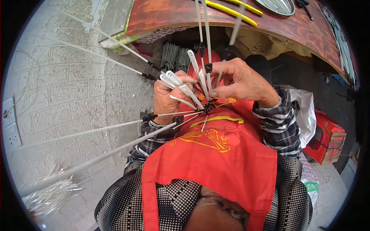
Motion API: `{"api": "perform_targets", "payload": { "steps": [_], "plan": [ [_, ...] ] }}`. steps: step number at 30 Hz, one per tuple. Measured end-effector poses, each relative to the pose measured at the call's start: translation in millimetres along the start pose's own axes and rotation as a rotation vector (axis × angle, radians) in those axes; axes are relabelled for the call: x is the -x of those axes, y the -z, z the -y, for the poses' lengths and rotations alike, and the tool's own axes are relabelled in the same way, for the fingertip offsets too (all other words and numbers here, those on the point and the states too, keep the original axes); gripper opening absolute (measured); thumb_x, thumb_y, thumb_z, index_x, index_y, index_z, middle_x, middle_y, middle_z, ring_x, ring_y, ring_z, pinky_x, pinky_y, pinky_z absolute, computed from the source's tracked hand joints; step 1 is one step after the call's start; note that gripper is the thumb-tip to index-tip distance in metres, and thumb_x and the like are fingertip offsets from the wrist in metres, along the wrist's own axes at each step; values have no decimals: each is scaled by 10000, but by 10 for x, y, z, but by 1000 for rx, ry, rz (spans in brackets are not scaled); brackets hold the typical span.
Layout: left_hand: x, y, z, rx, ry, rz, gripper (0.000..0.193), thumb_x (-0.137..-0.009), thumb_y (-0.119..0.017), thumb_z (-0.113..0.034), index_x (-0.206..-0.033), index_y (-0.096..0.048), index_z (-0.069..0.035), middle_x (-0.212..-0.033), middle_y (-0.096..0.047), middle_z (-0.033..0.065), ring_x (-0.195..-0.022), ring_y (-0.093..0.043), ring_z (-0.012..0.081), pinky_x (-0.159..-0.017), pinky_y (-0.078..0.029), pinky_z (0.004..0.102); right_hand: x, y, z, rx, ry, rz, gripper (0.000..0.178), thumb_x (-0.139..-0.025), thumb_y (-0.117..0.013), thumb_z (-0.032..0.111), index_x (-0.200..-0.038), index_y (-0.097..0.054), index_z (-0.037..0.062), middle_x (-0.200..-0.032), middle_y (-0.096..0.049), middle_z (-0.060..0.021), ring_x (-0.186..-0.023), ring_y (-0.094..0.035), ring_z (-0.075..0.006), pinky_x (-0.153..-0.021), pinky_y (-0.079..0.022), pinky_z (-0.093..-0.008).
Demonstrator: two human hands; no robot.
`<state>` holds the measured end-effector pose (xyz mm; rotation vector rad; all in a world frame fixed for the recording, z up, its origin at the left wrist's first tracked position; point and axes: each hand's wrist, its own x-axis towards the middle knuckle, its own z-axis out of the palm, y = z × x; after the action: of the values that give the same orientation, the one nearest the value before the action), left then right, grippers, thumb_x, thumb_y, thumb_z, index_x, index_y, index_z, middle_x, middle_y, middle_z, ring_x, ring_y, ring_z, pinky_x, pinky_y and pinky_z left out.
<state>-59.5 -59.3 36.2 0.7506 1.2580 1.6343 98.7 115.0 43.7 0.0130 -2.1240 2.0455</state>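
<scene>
In front of my red apron is an umbrella-like frame of long thin white rods. They fan out from a dark bunched hub, and black bindings sit partway along several of them. Flat white strips with holes in their ends rise around the hub. My left hand is closed around some of these strips, its fingers partly hidden behind them. To the right of the hub, my right hand has thumb and fingers bent in a pinch at the foot of an upright white rod; its fingertips are partly covered.
A brown wooden table curves across the far side, bearing yellow-handled pliers, a round tray and a bundle of thin rods. Grey rod bundles stand beneath it. Loose white strips lie lower left; a red box-like object stands right.
</scene>
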Motion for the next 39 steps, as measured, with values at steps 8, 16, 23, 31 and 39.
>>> {"api": "perform_targets", "payload": {
  "steps": [8,16,23,31,39],
  "plan": [
    [33,-168,-77,-8,61,-69,210,-879,-663,-110,-1015,-617,44,-722,-618,90,-594,-633,197,-536,-540,297,244,-132,25,-99,-155,-161,374,-821,-699,23,-1180,-601,-13,-812,-668,-40,-740,-630,-89,-666,-504,-225],
    [0,-200,16,185,-116,95,223,-887,-677,-92,-1041,-554,12,-687,-597,110,-598,-636,240,-525,-543,334,700,-203,-76,-17,-88,-421,306,-792,-684,6,-1095,-654,-23,-821,-678,-64,-750,-637,-119,-688,-512,-251],
    [151,-129,52,134,-209,190,266,-867,-710,-136,-1055,-559,-22,-713,-592,131,-603,-616,254,-552,-522,370,1101,-208,-61,51,-57,-372,167,-781,-679,-6,-944,-708,-30,-883,-686,-93,-821,-640,-150,-719,-516,-290],
    [238,-25,12,178,-263,441,304,-789,-772,-70,-1008,-577,9,-732,-617,158,-666,-642,277,-633,-540,425,1302,-331,-182,104,-192,-526,263,-785,-699,38,-1043,-681,-12,-908,-680,-89,-827,-632,-142,-760,-499,-296],
    [276,93,-156,37,-225,420,309,-768,-778,-43,-991,-572,15,-757,-636,179,-696,-653,283,-683,-543,445,1707,-385,-407,1000,-315,-881,405,-715,-765,119,-1091,-659,10,-896,-640,-61,-814,-619,-161,-710,-487,-326]
  ]
}}
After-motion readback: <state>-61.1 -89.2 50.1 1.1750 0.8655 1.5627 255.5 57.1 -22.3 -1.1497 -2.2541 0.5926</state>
